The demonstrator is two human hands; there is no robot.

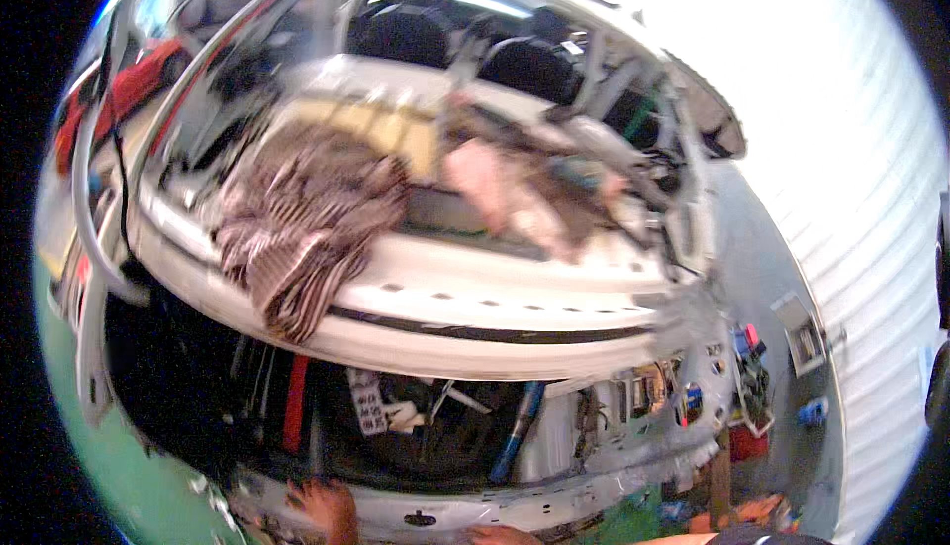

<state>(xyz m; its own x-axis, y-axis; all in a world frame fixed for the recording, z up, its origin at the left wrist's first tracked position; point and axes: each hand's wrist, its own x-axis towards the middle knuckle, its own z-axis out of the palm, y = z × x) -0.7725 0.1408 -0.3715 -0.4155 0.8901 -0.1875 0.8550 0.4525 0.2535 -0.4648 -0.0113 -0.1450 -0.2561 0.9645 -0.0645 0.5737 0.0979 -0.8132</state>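
Note:
My left hand (325,507) rests at the lower rim of a stripped car's boot opening, on the whitish rear panel (381,505); its fingers look apart, though blurred. My right hand (503,535) is further right along the same panel, mostly cut off by the picture's lower edge, and its fingers are hard to make out. Inside the boot well in front of my hands lie a red strip (296,402), a blue tube-like tool (517,433) and a white printed sheet (367,402). No held object shows in either hand.
A crumpled striped cloth (307,219) and a pinkish cloth (480,184) lie on the white body shelf. Dark seats (406,36) stand beyond. A grey curved bar (89,209) rises at left, near a red car (139,80). Tools and a red bin (747,443) are on the right-hand floor.

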